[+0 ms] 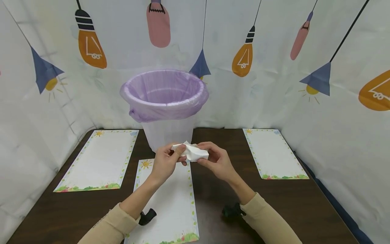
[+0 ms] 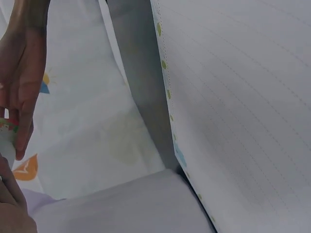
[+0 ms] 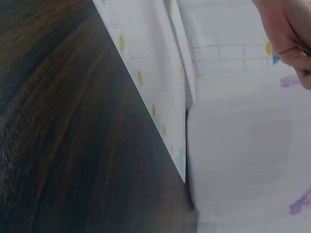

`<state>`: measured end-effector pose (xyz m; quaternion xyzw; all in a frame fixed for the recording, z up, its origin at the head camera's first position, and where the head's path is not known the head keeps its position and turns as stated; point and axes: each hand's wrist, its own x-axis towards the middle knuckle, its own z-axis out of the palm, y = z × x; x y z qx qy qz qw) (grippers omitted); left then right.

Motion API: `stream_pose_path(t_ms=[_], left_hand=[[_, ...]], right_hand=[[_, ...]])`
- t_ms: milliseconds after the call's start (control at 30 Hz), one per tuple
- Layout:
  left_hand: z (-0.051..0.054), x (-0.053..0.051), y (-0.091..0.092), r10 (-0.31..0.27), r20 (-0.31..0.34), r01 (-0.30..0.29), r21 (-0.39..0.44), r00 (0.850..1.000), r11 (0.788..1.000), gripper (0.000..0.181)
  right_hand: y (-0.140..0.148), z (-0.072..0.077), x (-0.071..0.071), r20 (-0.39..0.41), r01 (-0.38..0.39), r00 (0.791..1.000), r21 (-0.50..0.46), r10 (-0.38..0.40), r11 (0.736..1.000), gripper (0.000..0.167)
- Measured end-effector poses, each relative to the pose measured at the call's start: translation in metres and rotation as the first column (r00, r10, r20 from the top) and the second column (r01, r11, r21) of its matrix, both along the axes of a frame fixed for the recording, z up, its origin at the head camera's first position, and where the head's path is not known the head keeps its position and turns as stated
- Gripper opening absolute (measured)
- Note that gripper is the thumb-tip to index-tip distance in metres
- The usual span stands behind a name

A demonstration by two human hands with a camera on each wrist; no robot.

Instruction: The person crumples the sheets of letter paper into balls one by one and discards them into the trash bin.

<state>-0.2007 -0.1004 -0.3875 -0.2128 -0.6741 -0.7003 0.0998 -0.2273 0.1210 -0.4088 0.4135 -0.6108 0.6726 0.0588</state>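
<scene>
Left hand [image 1: 166,162]: grip pinching one paper wad [image 1: 194,153]
Right hand [image 1: 217,161]: grip pinching it too
Sheets [image 1: 95,161]: three, on surface [image 1: 213,203]
Bin [image 1: 167,134]: one

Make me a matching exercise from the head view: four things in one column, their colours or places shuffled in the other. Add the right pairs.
Things:
1. Liner
2. Crumpled paper
3. Table
4. Sleeves

Colours or places:
A. Dark brown
B. Beige
C. Purple
D. Held between the left hand and the right hand

Right pairs: 1-C, 2-D, 3-A, 4-B
</scene>
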Motion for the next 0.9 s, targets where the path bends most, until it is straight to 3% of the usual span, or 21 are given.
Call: stream_pose_path(t_ms=[233, 333, 400, 500, 633, 767, 900], left_hand=[[-0.002, -0.003, 0.000, -0.036, 0.132, 0.039, -0.017, 0.991, 0.999, 0.029], [-0.002, -0.004, 0.001, -0.011, 0.164, 0.017, -0.037, 0.986, 0.999, 0.031], [-0.002, -0.005, 0.001, 0.035, 0.168, -0.028, -0.042, 0.985, 0.999, 0.035], [-0.002, -0.003, 0.002, 0.154, 0.144, -0.144, -0.075, 0.978, 0.987, 0.044], [-0.004, 0.004, 0.003, 0.297, 0.036, -0.288, -0.152, 0.954, 0.945, 0.047], [-0.006, 0.011, 0.005, 0.313, -0.054, -0.317, -0.197, 0.948, 0.928, 0.051], [-0.004, 0.014, 0.006, 0.270, -0.032, -0.271, -0.214, 0.962, 0.939, 0.067]], right_hand=[[-0.004, -0.001, -0.002, -0.051, 0.065, 0.996, -0.093, -0.070, 0.994, 0.020], [-0.005, 0.000, -0.003, -0.066, 0.088, 0.993, -0.112, -0.096, 0.990, 0.015], [-0.006, 0.000, -0.005, -0.077, 0.099, 0.991, -0.114, -0.108, 0.989, 0.014], [-0.007, 0.000, -0.006, -0.114, 0.121, 0.985, -0.100, -0.132, 0.988, 0.017], [-0.007, 0.001, -0.008, -0.185, 0.202, 0.960, -0.071, -0.212, 0.977, 0.023], [-0.007, 0.001, -0.008, -0.229, 0.281, 0.932, -0.033, -0.281, 0.959, 0.023], [-0.008, 0.002, -0.007, -0.269, 0.301, 0.919, 0.004, -0.288, 0.954, 0.027]])
